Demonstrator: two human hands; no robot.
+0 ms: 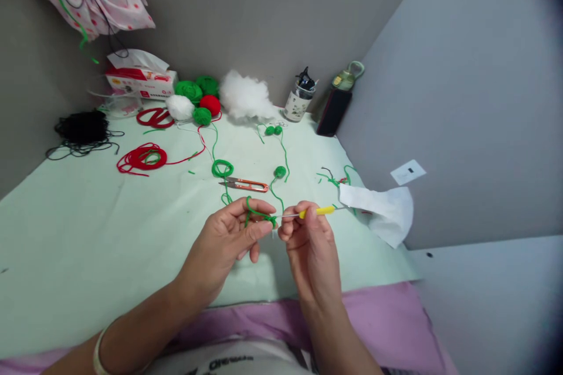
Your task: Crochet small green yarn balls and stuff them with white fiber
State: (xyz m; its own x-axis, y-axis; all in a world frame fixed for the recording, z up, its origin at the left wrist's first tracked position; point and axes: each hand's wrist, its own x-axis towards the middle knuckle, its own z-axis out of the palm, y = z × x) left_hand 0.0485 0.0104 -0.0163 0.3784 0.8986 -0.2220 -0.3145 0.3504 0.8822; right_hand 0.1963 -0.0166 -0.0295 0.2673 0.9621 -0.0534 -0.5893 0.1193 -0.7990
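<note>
My left hand (235, 231) pinches a small piece of green crochet (271, 220) between thumb and fingers, with green yarn looped over the index finger. My right hand (310, 234) grips the yellow handle of a crochet hook (324, 211). The hook's thin metal shaft points left and reaches the green stitches. Just beyond the hands lie orange thread snips (248, 185) and a coil of green yarn (222, 169). A small green crocheted ball (280, 172) with a yarn tail sits behind my right hand.
Along the back stand a tissue box (141, 83), several yarn balls (180, 107), white stuffing (246, 96), a jar (299, 101) and a bottle (336, 102). Red yarn (143, 158) and black yarn (82, 129) lie left. White paper (387, 211) rests right, near the wall.
</note>
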